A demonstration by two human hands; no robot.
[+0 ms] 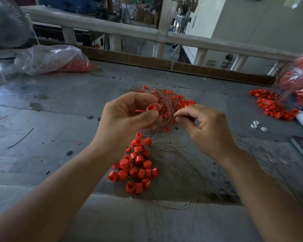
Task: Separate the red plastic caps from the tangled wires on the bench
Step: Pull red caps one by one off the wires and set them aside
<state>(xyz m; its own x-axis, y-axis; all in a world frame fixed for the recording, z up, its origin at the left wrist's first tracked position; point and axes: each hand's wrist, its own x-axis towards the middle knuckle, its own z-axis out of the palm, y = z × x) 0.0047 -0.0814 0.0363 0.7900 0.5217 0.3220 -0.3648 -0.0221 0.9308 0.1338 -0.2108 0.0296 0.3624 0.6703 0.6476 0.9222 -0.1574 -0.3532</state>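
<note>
My left hand (128, 114) is raised over the grey bench (59, 105) and pinches a red cap (151, 107) between thumb and fingers. Just to its right, my right hand (203, 126) pinches the end of a thin wire (175, 114) between thumb and forefinger. Behind both hands lies the tangle of thin wires (163, 100) with several red caps (182, 102) caught in it. Below my hands sits a pile of loose red caps (138, 165). Loose thin wires (178, 172) fan out to its right.
A clear plastic bag with red caps (49, 60) lies at the back left, beside a fan (5, 23). At the right a second bag of caps (299, 81) and a spilled heap (271, 105). Small white pieces (257, 125) lie nearby. A railing (147, 32) runs behind the bench.
</note>
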